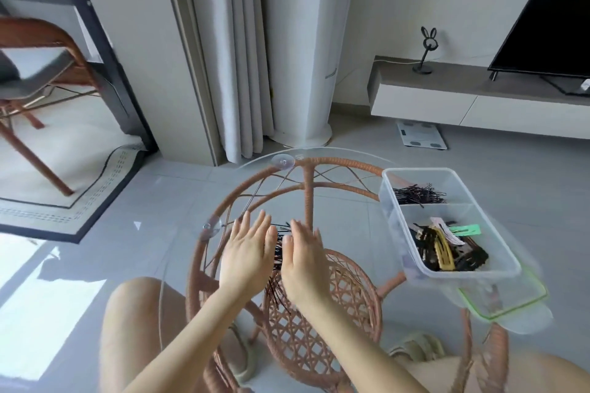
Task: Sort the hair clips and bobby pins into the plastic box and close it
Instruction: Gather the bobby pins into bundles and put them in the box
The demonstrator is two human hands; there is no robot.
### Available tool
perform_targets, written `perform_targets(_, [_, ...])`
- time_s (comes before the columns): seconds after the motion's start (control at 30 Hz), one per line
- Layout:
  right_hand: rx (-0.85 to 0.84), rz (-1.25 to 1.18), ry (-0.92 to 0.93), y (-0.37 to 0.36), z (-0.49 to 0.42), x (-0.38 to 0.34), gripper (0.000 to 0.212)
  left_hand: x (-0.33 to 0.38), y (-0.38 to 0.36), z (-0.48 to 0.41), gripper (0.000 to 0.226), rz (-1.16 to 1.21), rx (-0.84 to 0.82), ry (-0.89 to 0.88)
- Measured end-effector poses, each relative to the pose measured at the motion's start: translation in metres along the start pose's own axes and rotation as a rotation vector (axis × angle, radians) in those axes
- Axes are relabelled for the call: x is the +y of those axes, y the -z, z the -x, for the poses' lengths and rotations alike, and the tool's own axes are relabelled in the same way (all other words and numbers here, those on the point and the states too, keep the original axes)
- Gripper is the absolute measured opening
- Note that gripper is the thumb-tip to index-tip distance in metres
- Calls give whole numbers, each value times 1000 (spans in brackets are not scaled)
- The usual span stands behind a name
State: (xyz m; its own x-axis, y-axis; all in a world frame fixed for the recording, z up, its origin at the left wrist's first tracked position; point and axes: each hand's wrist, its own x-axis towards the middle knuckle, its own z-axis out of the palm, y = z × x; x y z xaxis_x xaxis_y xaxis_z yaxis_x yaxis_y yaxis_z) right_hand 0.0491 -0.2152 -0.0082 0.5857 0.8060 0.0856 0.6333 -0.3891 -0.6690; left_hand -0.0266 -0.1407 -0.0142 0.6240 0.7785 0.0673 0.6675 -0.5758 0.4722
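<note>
A pile of black bobby pins [278,252] lies on the round glass tabletop [178,233]. My left hand [247,252] and my right hand [303,260] stand edge-on at either side of the pile, palms facing each other, fingers straight and pressed against the pins. To the right sits a clear plastic box [510,265] with two compartments. Its far compartment holds black bobby pins [416,195]. Its near compartment holds hair clips [447,249] in black, yellow, white and green. The box stands on its green-rimmed lid [510,306].
The glass top rests on a woven rattan frame [306,188] with suction cups [282,162]. My knees are below the table. A chair [38,73], a rug, curtains, a low TV shelf [479,96] and a bathroom scale [421,134] surround it.
</note>
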Motion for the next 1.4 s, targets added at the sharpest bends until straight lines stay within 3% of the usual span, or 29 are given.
perform_targets(0.07, [0,-117,-13,-8,10,-9,60,3,2,2,81,99,-19,-5])
perform_targets(0.2, [17,-298,-55,-1,20,-7,44,15,10,12,44,315,62,18])
perform_targets(0.43, [-112,-497,12,17,54,5,35,26,6,39,56,517,120,2])
perform_targets(0.53, [-84,-468,26,33,62,9,33,30,11,44,50,651,77,60])
perform_targets(0.57, [-57,-386,45,40,61,12,39,28,15,43,45,700,59,90])
perform_targets(0.67, [-154,58,158,59,57,20,96,9,31,36,37,606,-21,47])
perform_targets(0.77, [-313,457,246,64,55,22,123,-8,55,31,70,192,-276,-73])
perform_targets(0.87, [-367,501,281,56,47,14,109,-12,68,32,98,-171,-508,-283])
perform_targets(0.97, [-389,425,273,50,34,11,76,-9,65,34,104,-290,-511,-351])
perform_targets(1.07, [-385,319,248,51,25,10,44,-4,61,28,87,-252,-488,-321])
perform_targets(1.13, [-376,244,251,52,25,9,33,-2,60,23,67,-212,-476,-325])
perform_targets(1.27, [-359,179,265,52,22,13,26,1,59,16,38,-132,-435,-316])
perform_targets(1.4, [-342,162,252,58,16,12,25,-3,61,11,35,-89,-436,-317])
